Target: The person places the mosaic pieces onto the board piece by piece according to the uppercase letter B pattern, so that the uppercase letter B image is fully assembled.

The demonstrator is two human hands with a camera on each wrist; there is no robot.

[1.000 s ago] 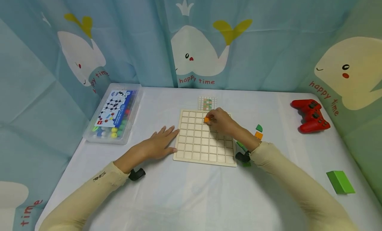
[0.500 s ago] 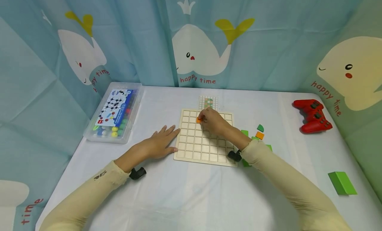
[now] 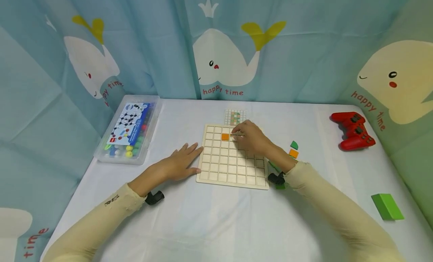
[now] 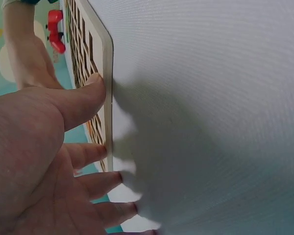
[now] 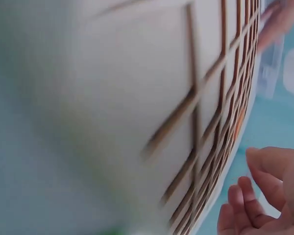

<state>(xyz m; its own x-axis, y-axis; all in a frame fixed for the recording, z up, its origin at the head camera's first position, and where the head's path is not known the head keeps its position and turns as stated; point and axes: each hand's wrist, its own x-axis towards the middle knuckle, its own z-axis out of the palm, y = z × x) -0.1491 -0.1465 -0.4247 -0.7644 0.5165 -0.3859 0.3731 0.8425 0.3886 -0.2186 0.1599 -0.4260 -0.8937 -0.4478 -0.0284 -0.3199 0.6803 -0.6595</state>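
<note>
A pale wooden grid board (image 3: 220, 168) lies on the white tabletop. One orange square tile (image 3: 224, 137) sits in a cell of its second row from the back. My right hand (image 3: 252, 139) hovers over the board just right of that tile, its fingers loosely bent; the right wrist view shows nothing between thumb and fingertips (image 5: 245, 188). My left hand (image 3: 182, 162) is spread at the board's left edge, with its thumb (image 4: 88, 100) on the rim and the other fingers reaching along the side. A small card (image 3: 235, 116) printed with a coloured grid pattern lies behind the board.
Right of the board are a green quarter-round piece (image 3: 294, 145), an orange square piece (image 3: 293, 153) and green pieces (image 3: 280, 186) partly hidden by my right wrist. A clear box of beads (image 3: 130, 126) stands left; a red game controller (image 3: 353, 131) and green block (image 3: 387, 206) lie right.
My right hand has moved the orange tile left into a cell, let go of it and drawn back to the right. My left hand has stayed in place.
</note>
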